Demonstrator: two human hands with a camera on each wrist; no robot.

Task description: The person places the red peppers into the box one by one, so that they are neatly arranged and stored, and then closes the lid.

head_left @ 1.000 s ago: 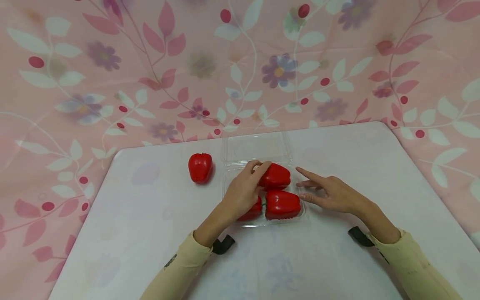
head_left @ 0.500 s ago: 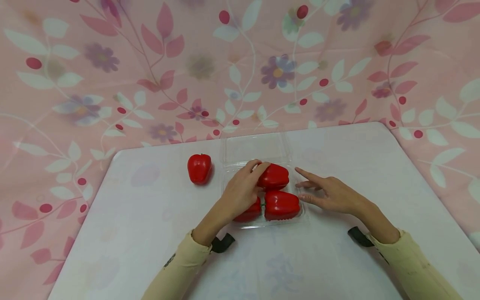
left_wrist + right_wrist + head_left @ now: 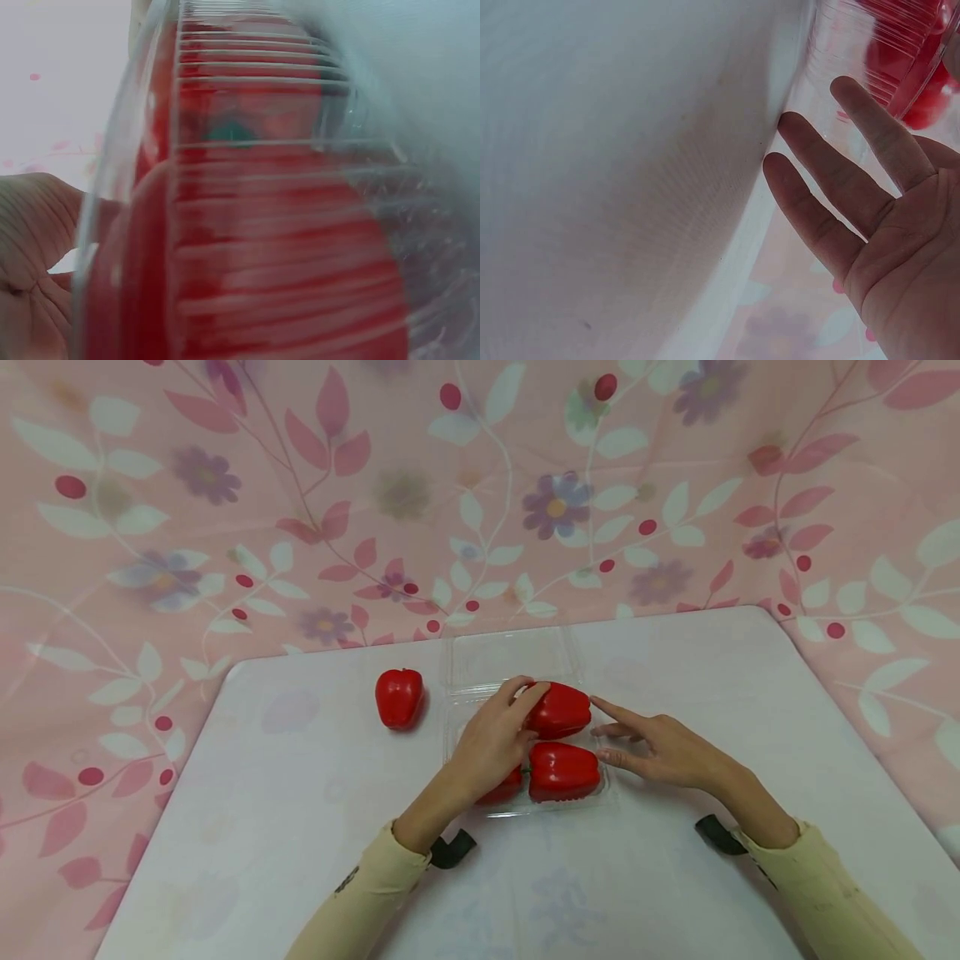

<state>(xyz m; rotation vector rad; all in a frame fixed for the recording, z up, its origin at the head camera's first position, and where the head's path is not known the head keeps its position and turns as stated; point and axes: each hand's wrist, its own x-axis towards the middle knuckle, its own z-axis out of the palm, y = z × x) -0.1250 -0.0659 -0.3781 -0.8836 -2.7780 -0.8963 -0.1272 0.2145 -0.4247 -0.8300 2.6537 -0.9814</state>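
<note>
Lying at the left of the worktop point(image 3: 247, 793), a loose red pepper point(image 3: 400, 699) shows glossy and whole in the head view, narrowing towards its near end. To its right stands a clear container point(image 3: 607, 793), its lid point(image 3: 513, 657) folded back and so see-through that the far edge is hard to make out against the floral curtain point(image 3: 300, 527). The left hand point(image 3: 491, 739) reaches over the container's left half, fingers bent round the rear pepper point(image 3: 561, 710) and holding it. Beneath lies the front-left pepper point(image 3: 502, 789), mostly covered; the left wrist view instead gives large, blurred red shapes behind ribbed plastic, with a green patch point(image 3: 231, 133) among them. The rear pepper, smooth and shiny, is at the container's rear right, its left end hidden by fingers; whether it touches the bottom cannot be told. Nearer the viewer, the front-right pepper point(image 3: 564, 771) lies sideways, stem pointing left. Furthest right, the right hand point(image 3: 667, 750) has its fingers spread, gripping nothing, one fingertip so near the rear pepper that contact is unclear; the right wrist view reveals its palm and three straight fingers, with another digit cut off at the edge.
</note>
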